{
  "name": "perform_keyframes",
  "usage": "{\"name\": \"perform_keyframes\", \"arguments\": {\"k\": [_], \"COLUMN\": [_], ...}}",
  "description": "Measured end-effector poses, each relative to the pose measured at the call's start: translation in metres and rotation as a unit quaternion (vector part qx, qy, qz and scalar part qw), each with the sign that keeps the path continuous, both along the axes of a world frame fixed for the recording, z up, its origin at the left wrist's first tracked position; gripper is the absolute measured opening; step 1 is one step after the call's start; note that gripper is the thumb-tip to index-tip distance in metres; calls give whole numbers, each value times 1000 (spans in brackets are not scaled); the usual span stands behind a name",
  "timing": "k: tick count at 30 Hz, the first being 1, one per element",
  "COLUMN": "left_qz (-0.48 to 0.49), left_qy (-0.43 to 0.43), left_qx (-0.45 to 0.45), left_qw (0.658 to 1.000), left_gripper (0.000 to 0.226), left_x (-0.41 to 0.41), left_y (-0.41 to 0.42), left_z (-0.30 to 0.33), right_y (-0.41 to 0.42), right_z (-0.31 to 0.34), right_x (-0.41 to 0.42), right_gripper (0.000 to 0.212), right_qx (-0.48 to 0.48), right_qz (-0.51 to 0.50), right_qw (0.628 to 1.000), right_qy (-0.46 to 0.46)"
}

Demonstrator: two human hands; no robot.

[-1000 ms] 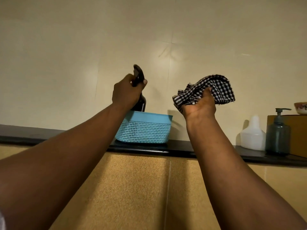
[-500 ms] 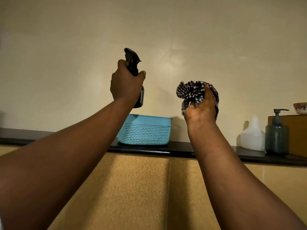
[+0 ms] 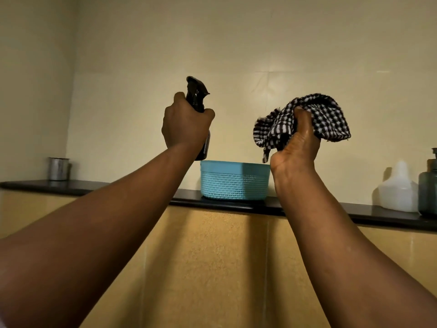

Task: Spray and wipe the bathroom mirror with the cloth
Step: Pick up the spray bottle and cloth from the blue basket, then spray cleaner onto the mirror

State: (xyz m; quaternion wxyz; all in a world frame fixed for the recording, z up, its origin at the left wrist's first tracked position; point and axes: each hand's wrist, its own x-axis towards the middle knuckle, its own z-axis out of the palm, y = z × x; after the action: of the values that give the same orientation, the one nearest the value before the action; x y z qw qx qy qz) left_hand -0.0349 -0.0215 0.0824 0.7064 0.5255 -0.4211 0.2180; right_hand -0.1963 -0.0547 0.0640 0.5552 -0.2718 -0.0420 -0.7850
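While cloth [image 3: 316,119] fans open — right hand [image 3: 295,147] unmoved, spray bottle [image 3: 197,98] steady

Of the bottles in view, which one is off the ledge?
The black spray bottle, gripped in the left hand. The white bottle and grey-green bottle stand on the ledge.

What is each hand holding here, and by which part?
The left hand grips the spray bottle around its neck. The right hand clutches the checked cloth, bunched at its middle.
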Motion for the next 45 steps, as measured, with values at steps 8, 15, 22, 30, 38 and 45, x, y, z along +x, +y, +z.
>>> {"name": "perform_keyframes", "arguments": {"k": [8,15,22,30,38,45], "left_qz": [94,184,267,384,521,591], "left_qy": [14,1,-10,19,62,71], "left_qx": [55,59,74,100,95,101], "left_qw": [994,981,961,918,846,797], "left_gripper": [40,31,39,37,33,31], "left_x": [38,90,131,159,172,170], "left_y": [54,122,209,339,492,561], "left_z": [-22,-41,-52,-60,-60,-60], "right_y": [43,91,159,272,401,469], "right_z": [-6,-13,-18,-35,-51,-51], "right_x": [58,123,191,255,302,319], "right_gripper": [58,38,18,44,21,35], "right_qx": [21,52,37,8,-28,-38], "right_qz": [139,190,255,333,444,494], "right_qw": [989,980,966,940,887,862], "right_qy": [-43,5,17,71,123,105]}}
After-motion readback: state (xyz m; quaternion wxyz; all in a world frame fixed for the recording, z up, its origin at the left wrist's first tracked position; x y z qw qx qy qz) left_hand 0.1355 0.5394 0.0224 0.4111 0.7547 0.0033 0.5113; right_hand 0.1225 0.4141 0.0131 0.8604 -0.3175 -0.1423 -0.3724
